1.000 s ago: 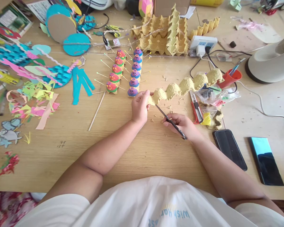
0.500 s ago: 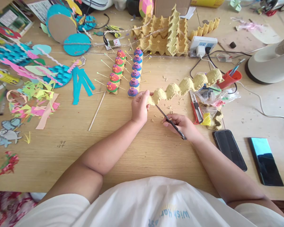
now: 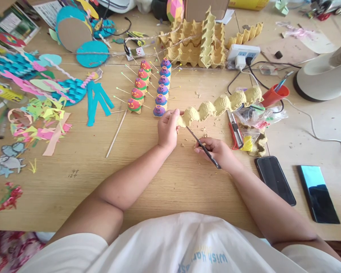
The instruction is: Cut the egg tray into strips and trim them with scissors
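Note:
My left hand (image 3: 168,129) pinches the near left end of a strip of egg carton (image 3: 222,105), a row of several bare yellowish bumps that slants up to the right. Dark scissors (image 3: 204,147), seen nearly edge-on, are in my right hand (image 3: 216,151). Their tip reaches the carton's lower edge close to my left fingers; whether the blades are apart I cannot tell. Small carton crumbs lie on the table below. Beyond my left hand stand two painted carton strips with faces and stuck-in pins, one red and green (image 3: 139,89), the other purple and blue (image 3: 163,89).
A red box cutter (image 3: 235,130), plastic bags and two phones (image 3: 275,180) lie to the right. A red cup (image 3: 275,94) leans behind them, near a power strip (image 3: 243,53). Egg trays (image 3: 184,51) stand at the back. Paper scraps (image 3: 39,125) cover the left.
The carton strip's far end has dipped slightly and shifted left. My right hand with the scissors has moved a little left. My left hand keeps its hold.

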`<state>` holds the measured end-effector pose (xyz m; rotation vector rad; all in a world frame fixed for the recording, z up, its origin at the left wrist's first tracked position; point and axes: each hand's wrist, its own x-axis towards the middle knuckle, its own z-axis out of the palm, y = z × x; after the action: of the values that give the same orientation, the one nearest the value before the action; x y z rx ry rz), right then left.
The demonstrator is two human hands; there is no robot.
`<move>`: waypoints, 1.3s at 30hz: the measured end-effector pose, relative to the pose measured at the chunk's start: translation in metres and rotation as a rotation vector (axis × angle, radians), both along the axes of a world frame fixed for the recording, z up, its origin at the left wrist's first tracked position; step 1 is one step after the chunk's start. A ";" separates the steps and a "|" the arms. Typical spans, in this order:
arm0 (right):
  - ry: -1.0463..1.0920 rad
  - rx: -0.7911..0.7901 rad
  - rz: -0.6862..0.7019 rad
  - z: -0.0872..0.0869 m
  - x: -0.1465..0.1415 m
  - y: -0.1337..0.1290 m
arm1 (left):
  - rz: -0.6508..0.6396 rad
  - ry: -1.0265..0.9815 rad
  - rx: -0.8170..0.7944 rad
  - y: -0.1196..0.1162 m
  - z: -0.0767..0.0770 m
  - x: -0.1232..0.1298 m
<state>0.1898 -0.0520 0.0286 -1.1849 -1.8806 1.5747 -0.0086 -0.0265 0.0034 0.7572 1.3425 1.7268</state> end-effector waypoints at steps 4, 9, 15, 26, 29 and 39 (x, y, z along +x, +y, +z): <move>0.015 -0.014 -0.008 -0.001 0.000 -0.002 | 0.003 0.006 0.038 0.000 -0.001 0.000; -0.048 0.203 -0.106 -0.008 0.002 -0.003 | 0.011 -0.069 0.034 0.003 -0.001 0.001; -0.109 0.345 -0.237 -0.012 0.003 -0.006 | -0.079 -0.105 0.034 0.001 -0.003 0.005; -0.078 0.380 -0.319 -0.014 0.002 -0.004 | -0.404 -0.462 -0.093 -0.008 0.007 0.007; -0.059 0.365 -0.342 -0.016 0.002 -0.003 | -0.460 -0.555 -0.158 -0.008 0.010 0.008; 0.036 0.280 -0.348 -0.013 0.000 -0.003 | -0.826 -0.650 -0.192 -0.010 0.008 0.003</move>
<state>0.1898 -0.0553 0.0155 -1.2639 -1.6922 1.1017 -0.0057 -0.0365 0.0118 0.4677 0.5940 1.0142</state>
